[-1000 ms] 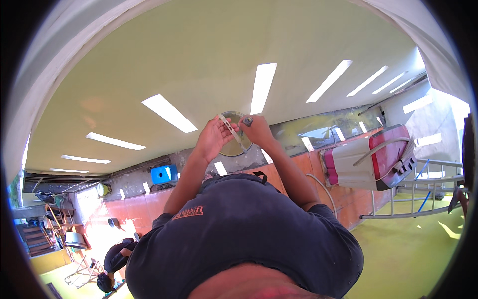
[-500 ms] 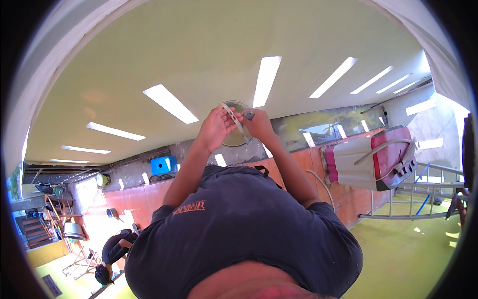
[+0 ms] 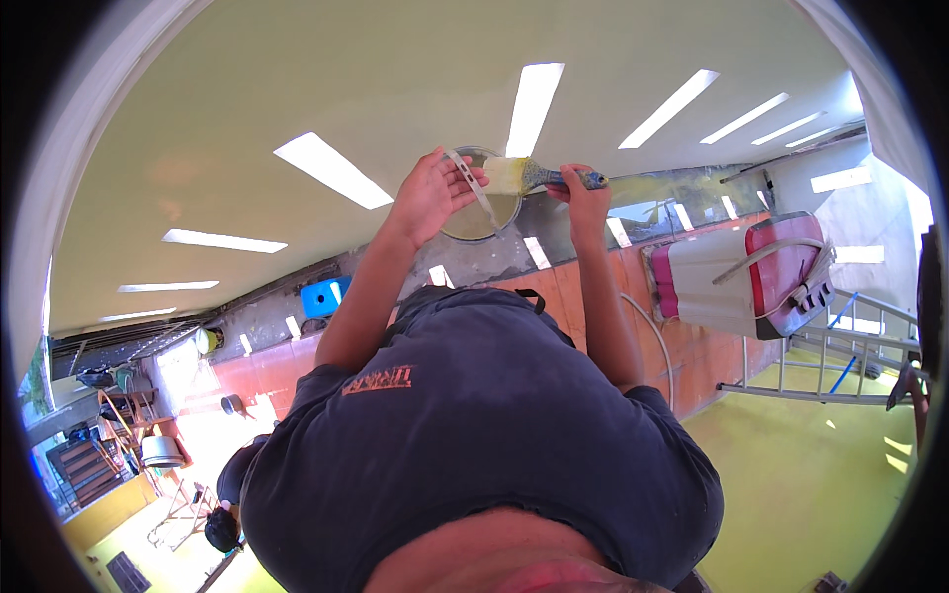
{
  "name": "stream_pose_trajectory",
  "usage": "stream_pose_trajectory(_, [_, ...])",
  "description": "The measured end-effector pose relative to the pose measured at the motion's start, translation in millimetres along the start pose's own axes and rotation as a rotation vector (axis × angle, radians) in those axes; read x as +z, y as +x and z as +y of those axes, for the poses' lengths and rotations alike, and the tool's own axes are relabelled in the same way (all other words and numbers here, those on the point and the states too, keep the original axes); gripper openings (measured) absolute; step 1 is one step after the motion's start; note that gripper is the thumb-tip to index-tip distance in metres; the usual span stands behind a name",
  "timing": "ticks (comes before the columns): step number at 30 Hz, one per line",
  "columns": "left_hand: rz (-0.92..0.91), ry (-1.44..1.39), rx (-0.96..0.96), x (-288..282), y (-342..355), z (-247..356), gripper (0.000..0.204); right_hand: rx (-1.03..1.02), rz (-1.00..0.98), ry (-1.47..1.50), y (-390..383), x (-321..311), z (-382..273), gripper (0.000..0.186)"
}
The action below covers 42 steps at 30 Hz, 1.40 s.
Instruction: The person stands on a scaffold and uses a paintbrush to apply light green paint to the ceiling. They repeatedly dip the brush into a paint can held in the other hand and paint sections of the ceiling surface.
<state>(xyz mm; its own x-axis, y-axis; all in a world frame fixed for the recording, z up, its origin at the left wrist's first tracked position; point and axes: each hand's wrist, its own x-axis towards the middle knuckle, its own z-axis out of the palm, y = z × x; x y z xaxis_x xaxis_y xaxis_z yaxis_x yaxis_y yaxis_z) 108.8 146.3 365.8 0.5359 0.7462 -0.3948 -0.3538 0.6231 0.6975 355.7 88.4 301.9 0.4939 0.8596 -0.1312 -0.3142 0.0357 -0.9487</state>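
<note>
My right hand grips a paintbrush by its paint-stained blue handle. Its pale yellow bristles point left, over the rim of a round paint bucket. A whitish strap handle with slots arches across the bucket's mouth. My left hand is at the bucket's left side, fingers curled around this strap. What lies inside the bucket is partly hidden by the hand, strap and bristles.
Ahead is a greenish-yellow wall with bright light patches. A blue plastic stool stands left. On the right are a white-and-red washing machine and a metal ladder. Another person is low at left, partly hidden by my shoulder.
My right hand has moved right, away from the left hand, and the paintbrush now shows sideways over the bucket rim. The left hand stays at the strap.
</note>
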Motion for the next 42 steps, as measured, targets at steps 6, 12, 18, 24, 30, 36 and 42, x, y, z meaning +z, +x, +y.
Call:
stream_pose_trajectory(6, [0.028, 0.023, -0.010, -9.8, 6.4, 0.1, 0.060, 0.072, 0.152, 0.451, 22.2, -19.2, -38.2, 0.017])
stream_pose_trajectory(12, [0.044, 0.067, -0.031, -33.1, 2.3, 4.0, 0.059, -0.332, 0.390, 0.536, 55.6, 33.3, -79.6, 0.014])
stream_pose_trajectory(18, [0.027, 0.078, -0.060, -62.2, -2.9, 15.2, 0.055, -0.581, 0.354, 0.635, 88.7, 88.7, -161.3, 0.018])
stream_pose_trajectory(24, [0.063, 0.051, -0.111, -92.9, -6.3, 24.5, 0.051, -0.810, 0.301, 0.671, 107.5, 117.1, -189.9, 0.018])
stream_pose_trajectory(30, [0.067, 0.047, -0.134, -119.5, -3.5, 32.7, 0.053, -0.534, 0.643, 0.550, 99.6, 125.2, -180.2, 0.016])
stream_pose_trajectory(36, [0.023, 0.085, -0.143, -138.5, 2.3, 36.9, 0.053, -0.818, 0.416, 0.660, 106.2, 130.9, -193.9, 0.018])
stream_pose_trajectory(42, [0.017, 0.074, -0.160, -152.9, 9.9, 51.6, 0.053, -0.690, 0.541, 0.580, 105.1, 139.4, -190.7, 0.018])
